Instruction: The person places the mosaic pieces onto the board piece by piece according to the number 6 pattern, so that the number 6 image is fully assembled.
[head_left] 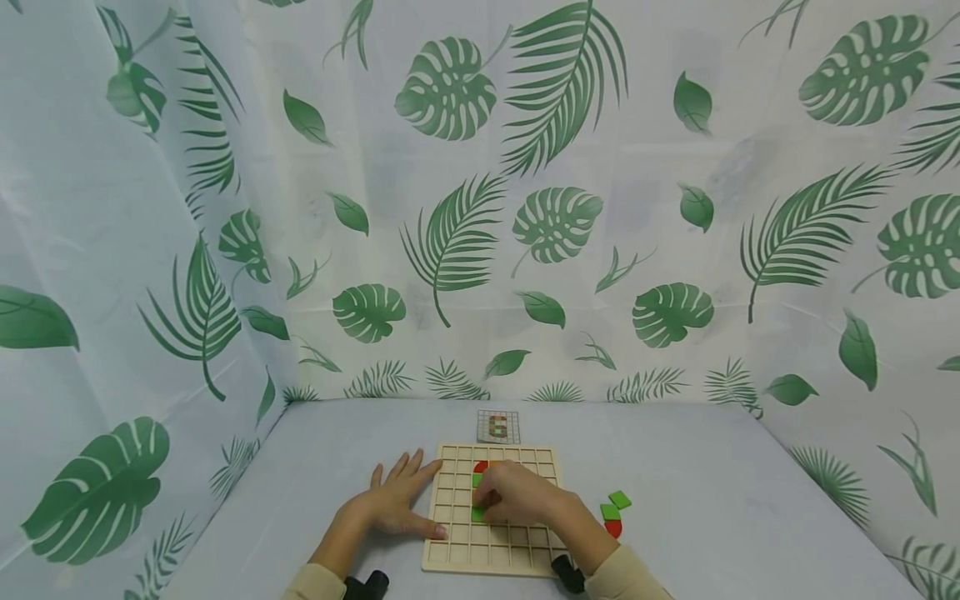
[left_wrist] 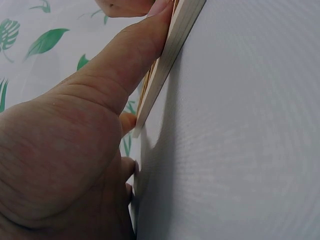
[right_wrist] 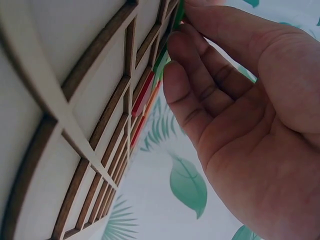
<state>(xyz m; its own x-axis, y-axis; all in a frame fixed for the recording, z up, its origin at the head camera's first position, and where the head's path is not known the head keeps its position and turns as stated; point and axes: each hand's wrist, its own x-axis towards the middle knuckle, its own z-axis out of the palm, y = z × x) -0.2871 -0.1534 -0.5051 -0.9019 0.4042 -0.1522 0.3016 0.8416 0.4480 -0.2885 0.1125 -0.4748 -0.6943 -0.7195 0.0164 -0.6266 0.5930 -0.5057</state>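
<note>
A square wooden grid board (head_left: 457,554) lies on the table. My left hand (head_left: 393,504) is spread at its left side, the thumb on the board's edge strip and the forefinger reaching its upper left side. Over the middle of the board, my right hand (head_left: 517,493) has its fingers curled, with thumb and forefinger tips pinching at a green tile (head_left: 478,516). The right wrist view has that hand's fingertips right at a green edge (right_wrist: 178,16). A red rounded tile (head_left: 481,467) and another green tile (head_left: 477,481) sit in cells farther up; the right hand partly hides the tiles.
Right of the board lie loose tiles: a green one (head_left: 620,499), a second green one (head_left: 611,512) and a red rounded one (head_left: 613,529). A small pattern card (head_left: 513,428) with a coloured figure lies behind the board. A leaf-printed curtain (head_left: 480,350) stands behind the table.
</note>
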